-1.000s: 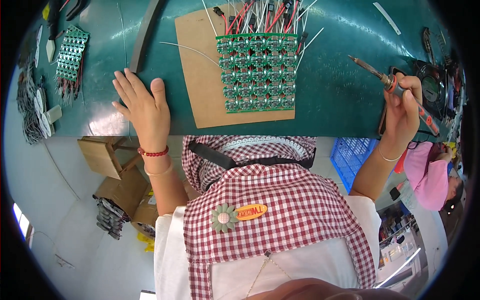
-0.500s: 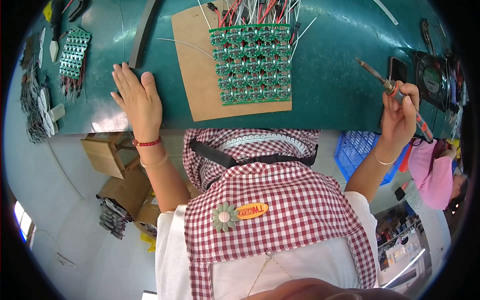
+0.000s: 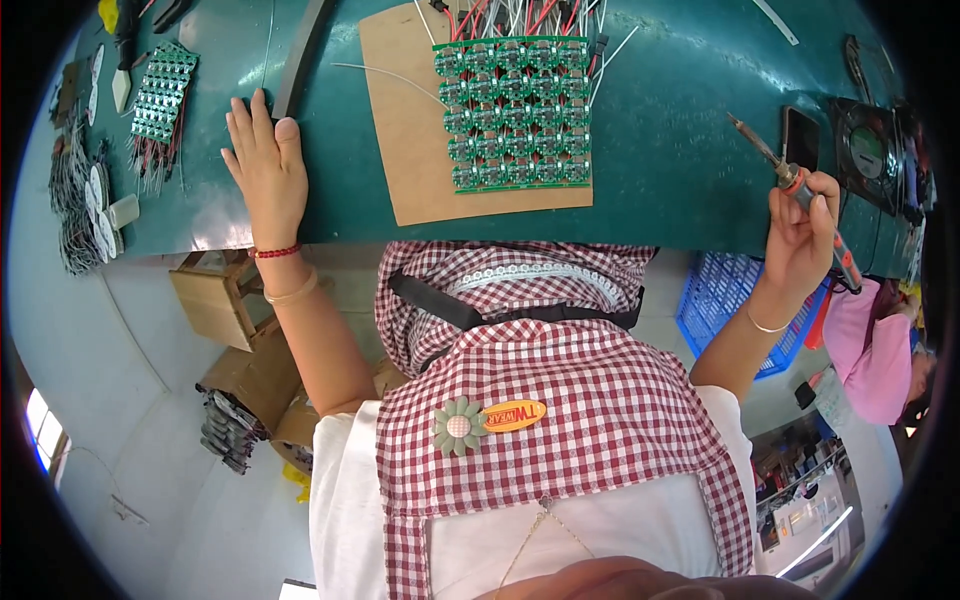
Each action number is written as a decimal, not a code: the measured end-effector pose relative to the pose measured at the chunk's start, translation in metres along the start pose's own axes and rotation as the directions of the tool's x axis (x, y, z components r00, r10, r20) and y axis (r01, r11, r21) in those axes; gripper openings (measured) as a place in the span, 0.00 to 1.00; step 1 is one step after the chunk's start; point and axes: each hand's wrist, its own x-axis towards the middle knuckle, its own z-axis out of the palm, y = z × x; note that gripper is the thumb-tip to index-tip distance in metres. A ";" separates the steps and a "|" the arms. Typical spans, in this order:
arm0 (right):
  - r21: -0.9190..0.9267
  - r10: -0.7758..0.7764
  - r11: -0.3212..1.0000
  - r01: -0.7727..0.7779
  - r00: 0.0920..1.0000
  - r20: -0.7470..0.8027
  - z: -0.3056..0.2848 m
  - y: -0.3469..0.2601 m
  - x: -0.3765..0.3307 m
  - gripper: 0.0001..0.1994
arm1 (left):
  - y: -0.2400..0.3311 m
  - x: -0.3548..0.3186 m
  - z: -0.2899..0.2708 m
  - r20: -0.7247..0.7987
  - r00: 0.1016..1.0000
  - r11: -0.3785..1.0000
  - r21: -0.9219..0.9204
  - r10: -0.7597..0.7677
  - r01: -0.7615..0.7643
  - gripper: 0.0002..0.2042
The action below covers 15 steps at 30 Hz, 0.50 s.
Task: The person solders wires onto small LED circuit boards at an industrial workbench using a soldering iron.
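At the far left of the green bench (image 3: 680, 170) lie bundles of wired parts (image 3: 75, 200) and a small panel of green circuit boards (image 3: 160, 95) with leads hanging from its lower edge. Just right of these the left hand (image 3: 265, 165) rests palm down on the bench, fingers (image 3: 250, 115) spread flat and holding nothing, their tips beside a dark curved strip (image 3: 300, 55)

In the middle a brown cardboard sheet (image 3: 410, 150) carries a larger panel of green circuit boards (image 3: 515, 110), with red and white wires (image 3: 510, 18) fanning from its top edge. I judge this panel light, thin and fairly stiff, yet fragile at the scored joints between the small boards and at the wire joints; it is best taken by its bare outer edges or moved by sliding the cardboard under it, never by the wires

To the right the right hand (image 3: 800, 240) is raised off the bench, fingers curled closed round the orange grip of a soldering iron (image 3: 790, 180), whose metal tip points up and left, well apart from the panel. The iron looks light and rigid, and should be held only by the grip, since the metal end may be hot. Beyond it sit a dark phone (image 3: 800, 138) and a small fan (image 3: 868, 150), and below the bench edge a blue plastic crate (image 3: 725, 300)
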 end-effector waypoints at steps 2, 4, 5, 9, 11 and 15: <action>-0.008 -0.006 1.000 0.006 1.000 -0.009 0.001 0.001 -0.002 0.10 | -0.004 0.000 -0.002 0.011 1.000 0.999 -0.023 0.028 -0.027 0.29; -0.006 -0.008 1.000 0.008 1.000 -0.007 0.001 0.001 -0.003 0.10 | -0.007 0.001 -0.003 0.021 0.998 0.997 -0.047 0.056 -0.055 0.30; -0.002 -0.008 1.000 0.008 1.000 -0.004 0.001 0.001 -0.004 0.10 | -0.008 0.002 -0.004 0.018 0.997 0.994 -0.087 0.069 -0.067 0.30; 0.004 -0.005 1.000 0.005 1.000 -0.001 0.002 0.001 -0.007 0.10 | -0.009 -0.001 -0.006 0.004 0.997 0.985 -0.156 0.080 -0.079 0.29; -0.002 -0.008 1.000 0.008 1.000 -0.011 0.002 0.002 -0.008 0.10 | -0.009 -0.003 -0.007 -0.009 0.997 0.979 -0.189 0.079 -0.079 0.29; 0.009 -0.014 1.000 0.014 1.000 -0.003 0.005 0.001 -0.009 0.10 | -0.005 -0.005 -0.013 -0.023 0.998 0.962 -0.265 0.064 -0.067 0.29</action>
